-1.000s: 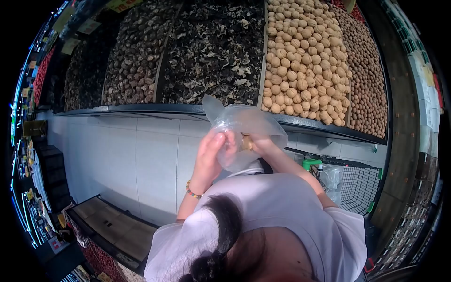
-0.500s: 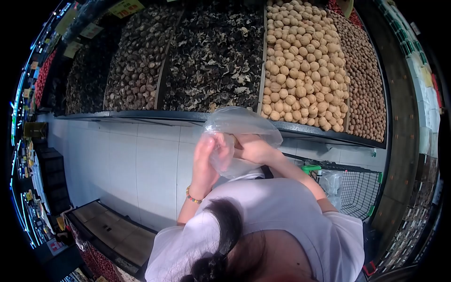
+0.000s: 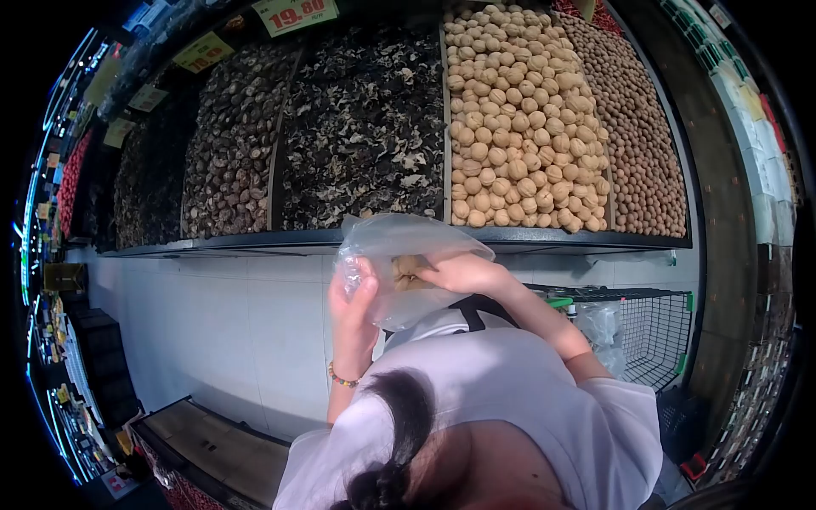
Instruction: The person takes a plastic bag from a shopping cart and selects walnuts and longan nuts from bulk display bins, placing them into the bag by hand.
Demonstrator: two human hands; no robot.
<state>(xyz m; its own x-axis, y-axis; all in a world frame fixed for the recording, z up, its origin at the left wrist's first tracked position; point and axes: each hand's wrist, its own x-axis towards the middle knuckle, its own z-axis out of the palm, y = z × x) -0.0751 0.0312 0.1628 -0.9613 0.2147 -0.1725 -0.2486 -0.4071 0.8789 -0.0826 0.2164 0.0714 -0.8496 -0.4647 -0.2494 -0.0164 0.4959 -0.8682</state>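
A clear plastic bag point(image 3: 378, 234) is held up in front of my chest, between my two hands. Several walnuts point(image 3: 406, 270) show in the middle of it, partly blurred by the film. My left hand point(image 3: 353, 296) is closed on the bag's left side, with a beaded bracelet on that wrist. From the right, my right hand point(image 3: 467, 274) grips the bag by the walnuts, its fingertips partly hidden. Just beyond the bag lies a bin of loose walnuts point(image 3: 523, 127), with dried black fungus point(image 3: 365, 127) in the bin to its left.
Dried mushrooms point(image 3: 242, 127) and small brown round goods point(image 3: 642, 127) fill other bins behind a dark front edge point(image 3: 280, 241). A wire shopping cart point(image 3: 654, 336) holding plastic-wrapped goods stands at the right. A low wooden-topped stand point(image 3: 212, 446) is at lower left.
The view has shifted, so the bins appear lower and further left. The bag has turned or opened more toward me, and the walnuts in it show more clearly. Both hands remain at the bag.
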